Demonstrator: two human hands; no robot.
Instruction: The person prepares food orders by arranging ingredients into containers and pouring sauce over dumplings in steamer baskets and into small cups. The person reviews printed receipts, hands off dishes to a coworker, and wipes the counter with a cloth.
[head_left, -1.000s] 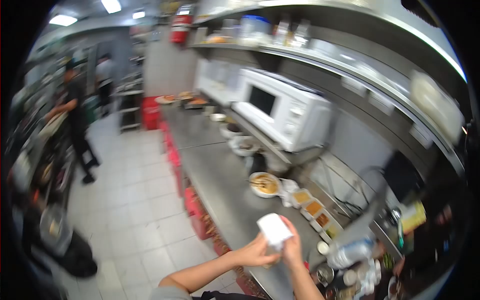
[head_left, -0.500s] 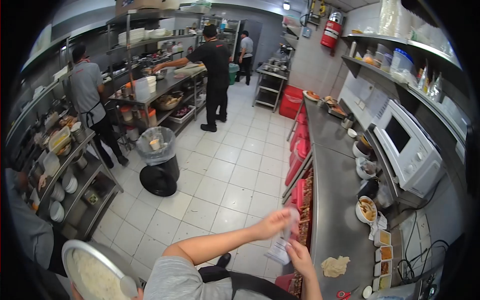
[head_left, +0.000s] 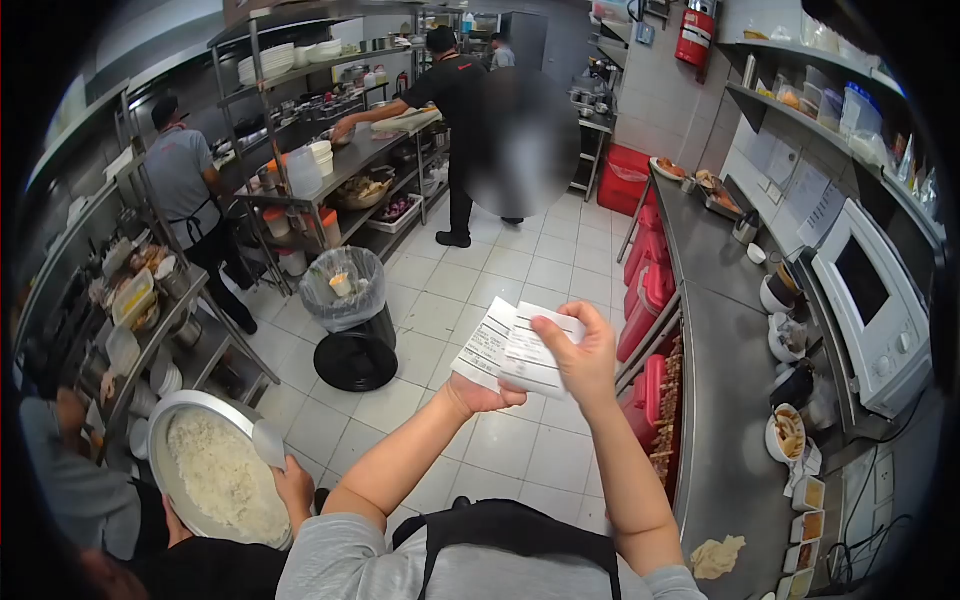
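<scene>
Printed paper receipts are in both my hands in front of my chest. My left hand (head_left: 480, 394), palm up, grips the lower end of one white receipt (head_left: 484, 346). With thumb on top, my right hand (head_left: 588, 352) pinches another receipt (head_left: 528, 352), which partly overlaps the first. Dark lines of print show on both, too small to read for sure. Beyond the slips is the white tiled floor (head_left: 455, 300).
At lower left another person's hands hold a big metal bowl (head_left: 160, 430) of white rice (head_left: 225, 475). A lined trash bin (head_left: 345, 290) stands ahead. To the right runs a steel counter (head_left: 725, 400) with a microwave (head_left: 865, 310) above. Several co-workers stand at shelves.
My hands have come together higher and nearer the middle, and the receipts now lie fanned and facing me. The rice bowl has moved further into view at left. My view has shifted.
</scene>
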